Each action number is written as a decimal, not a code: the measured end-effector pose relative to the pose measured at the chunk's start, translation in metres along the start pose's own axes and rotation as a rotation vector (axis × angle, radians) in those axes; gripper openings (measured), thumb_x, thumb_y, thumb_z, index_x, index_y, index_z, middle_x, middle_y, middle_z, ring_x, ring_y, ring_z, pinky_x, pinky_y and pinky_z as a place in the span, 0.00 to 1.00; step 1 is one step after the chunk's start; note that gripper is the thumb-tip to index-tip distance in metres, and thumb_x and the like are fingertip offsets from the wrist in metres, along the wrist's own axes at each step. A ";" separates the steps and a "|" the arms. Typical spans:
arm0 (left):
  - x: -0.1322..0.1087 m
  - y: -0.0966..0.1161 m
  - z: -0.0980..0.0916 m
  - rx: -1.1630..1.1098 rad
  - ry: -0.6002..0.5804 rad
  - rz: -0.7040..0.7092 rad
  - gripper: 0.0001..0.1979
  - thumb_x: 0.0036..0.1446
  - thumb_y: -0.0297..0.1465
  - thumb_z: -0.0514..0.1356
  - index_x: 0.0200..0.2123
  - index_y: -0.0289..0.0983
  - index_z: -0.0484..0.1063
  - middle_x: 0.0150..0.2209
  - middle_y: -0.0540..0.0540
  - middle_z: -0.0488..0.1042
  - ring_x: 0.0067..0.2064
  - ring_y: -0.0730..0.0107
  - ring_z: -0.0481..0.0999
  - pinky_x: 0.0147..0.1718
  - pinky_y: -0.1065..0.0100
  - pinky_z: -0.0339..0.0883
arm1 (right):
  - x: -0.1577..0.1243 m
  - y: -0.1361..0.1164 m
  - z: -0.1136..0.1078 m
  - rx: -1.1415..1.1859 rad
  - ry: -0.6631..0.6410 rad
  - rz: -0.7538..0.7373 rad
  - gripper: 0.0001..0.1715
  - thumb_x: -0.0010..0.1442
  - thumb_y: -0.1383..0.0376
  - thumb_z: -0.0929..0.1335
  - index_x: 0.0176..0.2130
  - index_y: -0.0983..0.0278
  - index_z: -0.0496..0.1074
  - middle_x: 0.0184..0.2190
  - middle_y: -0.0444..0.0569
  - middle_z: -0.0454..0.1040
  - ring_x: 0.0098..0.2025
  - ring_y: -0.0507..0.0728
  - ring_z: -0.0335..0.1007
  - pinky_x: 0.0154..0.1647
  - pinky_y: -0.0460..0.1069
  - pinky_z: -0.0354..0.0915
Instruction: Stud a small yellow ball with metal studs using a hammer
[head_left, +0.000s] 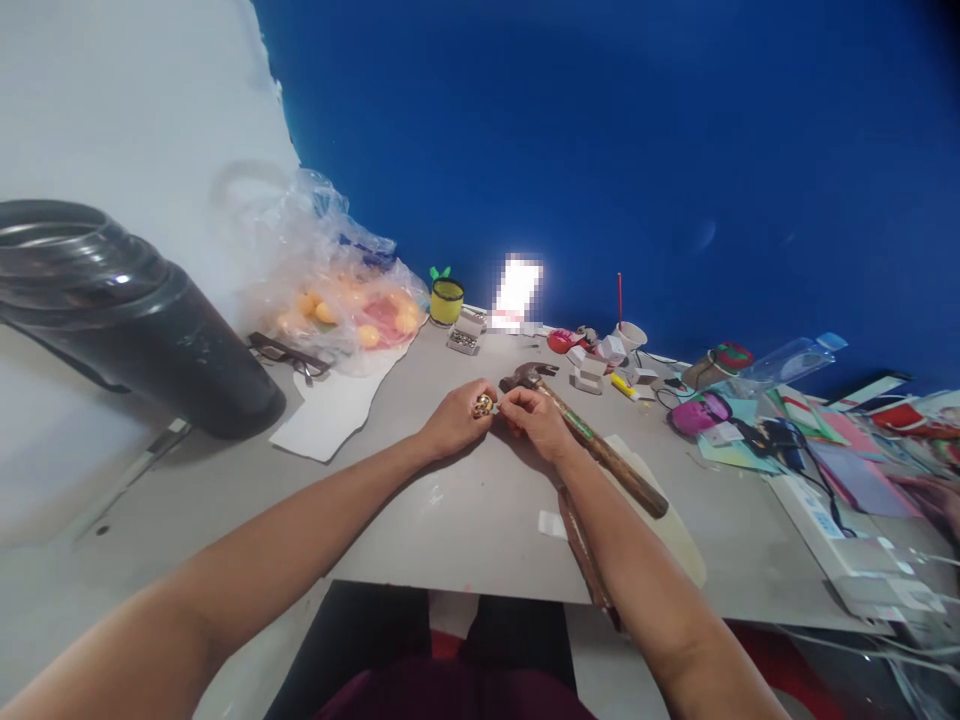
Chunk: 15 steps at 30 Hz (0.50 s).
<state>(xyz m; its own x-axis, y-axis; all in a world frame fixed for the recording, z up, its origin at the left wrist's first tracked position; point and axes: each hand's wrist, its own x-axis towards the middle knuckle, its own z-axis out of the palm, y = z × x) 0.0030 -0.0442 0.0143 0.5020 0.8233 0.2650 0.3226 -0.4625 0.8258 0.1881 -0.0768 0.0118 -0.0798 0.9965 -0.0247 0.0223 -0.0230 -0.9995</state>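
Note:
My left hand is closed around a small shiny gold-and-dark round piece, just above the table. My right hand is pinched close beside it, fingertips almost at the piece. Whatever those fingertips hold is too small to make out. Behind and to the right of my right hand lies a claw hammer, its head pointing away from me and its wooden handle running toward the near right. A flat brown strip lies partly hidden under my right forearm.
A large dark bottle stands at left, near a clear plastic bag of orange items and eyeglasses. At the back are a yellow cup, an open small box and a lit phone. A power strip lies right.

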 end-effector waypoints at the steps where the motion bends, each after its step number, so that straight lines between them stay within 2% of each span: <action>1: 0.000 0.000 0.001 0.005 -0.007 -0.009 0.05 0.54 0.28 0.59 0.36 0.39 0.70 0.35 0.50 0.75 0.37 0.66 0.72 0.39 0.65 0.64 | 0.000 0.000 0.000 -0.014 -0.008 -0.005 0.26 0.49 0.45 0.78 0.29 0.63 0.74 0.21 0.40 0.69 0.21 0.48 0.59 0.22 0.45 0.54; 9: 0.000 0.003 0.006 0.098 0.000 -0.052 0.02 0.56 0.29 0.59 0.34 0.39 0.71 0.33 0.49 0.76 0.33 0.66 0.71 0.33 0.66 0.60 | -0.003 -0.002 0.000 -0.115 -0.059 -0.039 0.24 0.55 0.45 0.75 0.29 0.62 0.74 0.20 0.40 0.67 0.21 0.49 0.58 0.23 0.46 0.53; 15: 0.000 0.006 0.007 0.174 -0.021 -0.105 0.03 0.58 0.32 0.61 0.33 0.40 0.73 0.32 0.47 0.78 0.33 0.64 0.73 0.31 0.66 0.57 | -0.003 -0.003 0.000 -0.153 -0.071 -0.013 0.24 0.54 0.45 0.76 0.29 0.62 0.74 0.18 0.40 0.65 0.20 0.49 0.55 0.22 0.46 0.49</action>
<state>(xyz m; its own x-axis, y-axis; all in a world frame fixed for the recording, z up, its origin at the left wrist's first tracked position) 0.0109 -0.0489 0.0157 0.4746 0.8636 0.1701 0.5065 -0.4260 0.7496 0.1879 -0.0797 0.0150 -0.1513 0.9883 -0.0181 0.1714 0.0082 -0.9852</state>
